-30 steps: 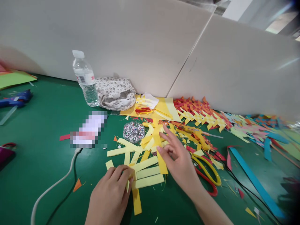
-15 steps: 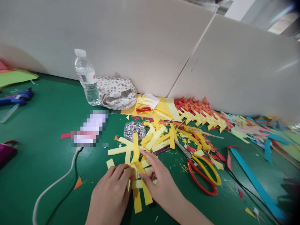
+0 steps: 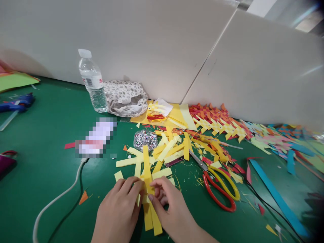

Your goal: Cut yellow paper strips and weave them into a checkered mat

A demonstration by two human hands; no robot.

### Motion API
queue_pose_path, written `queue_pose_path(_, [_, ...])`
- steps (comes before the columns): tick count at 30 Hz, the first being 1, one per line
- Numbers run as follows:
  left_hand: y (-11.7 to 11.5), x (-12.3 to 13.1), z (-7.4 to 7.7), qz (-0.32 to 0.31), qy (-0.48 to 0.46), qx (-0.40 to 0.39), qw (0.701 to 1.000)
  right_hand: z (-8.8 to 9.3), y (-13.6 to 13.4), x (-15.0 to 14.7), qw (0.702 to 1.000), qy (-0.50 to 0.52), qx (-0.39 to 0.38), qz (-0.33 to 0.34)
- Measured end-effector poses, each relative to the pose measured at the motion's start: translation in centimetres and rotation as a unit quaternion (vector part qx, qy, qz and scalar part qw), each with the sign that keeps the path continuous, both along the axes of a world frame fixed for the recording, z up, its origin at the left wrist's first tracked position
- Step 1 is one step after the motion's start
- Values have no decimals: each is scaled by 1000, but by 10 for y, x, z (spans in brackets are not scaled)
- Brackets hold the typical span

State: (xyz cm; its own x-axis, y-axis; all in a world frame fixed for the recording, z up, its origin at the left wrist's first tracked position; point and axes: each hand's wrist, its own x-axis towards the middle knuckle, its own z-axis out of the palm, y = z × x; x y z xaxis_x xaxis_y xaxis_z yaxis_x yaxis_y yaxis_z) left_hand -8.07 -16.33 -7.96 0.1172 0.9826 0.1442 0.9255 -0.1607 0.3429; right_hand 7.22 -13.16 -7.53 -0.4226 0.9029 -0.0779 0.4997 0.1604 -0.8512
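My left hand (image 3: 121, 206) is closed on a small weave of paper strips, its fingertips curled over the left edge. From the weave, pale yellow strips (image 3: 162, 173) stick out sideways. A deeper yellow paper strip (image 3: 147, 165) runs lengthwise through it, and its lower end (image 3: 156, 222) lies close beside another strip's end. My right hand (image 3: 172, 206) has its thumb and index finger on the right edge of this lengthwise strip, the other fingers curled. Just beyond lie loose yellow strips (image 3: 168, 150) and a clear case of googly eyes (image 3: 145, 140).
Red-and-yellow-handled scissors (image 3: 220, 189) lie to the right, near a yellow glue gun (image 3: 219, 152). A phone (image 3: 96, 138) with a white cable (image 3: 60, 194) is on the left. A water bottle (image 3: 93, 84) and a patterned cloth bag (image 3: 126, 98) stand by the partition.
My right index finger has drawn back from its stretched position and curled in. The slanted yellow strip has straightened and moved against its neighbour. My left hand stays in place.
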Motion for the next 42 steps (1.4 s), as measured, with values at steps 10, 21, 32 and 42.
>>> queue_pose_path(10, [1, -1, -1, 0, -14, 12, 1000, -6, 15, 1, 999, 18, 35, -1])
queue_pose_path(21, [1, -4, -6, -12, -15, 29, 999, 4, 9, 11, 970, -116, 180, 113])
queue_pose_path(32, [0, -2, -2, -7, -16, 22, 1000, 9, 7, 24, 949, -150, 214, 179])
queue_pose_path(42, [-2, 1, 9, 87, -54, -20, 995, 7, 8, 22, 942, -176, 255, 129])
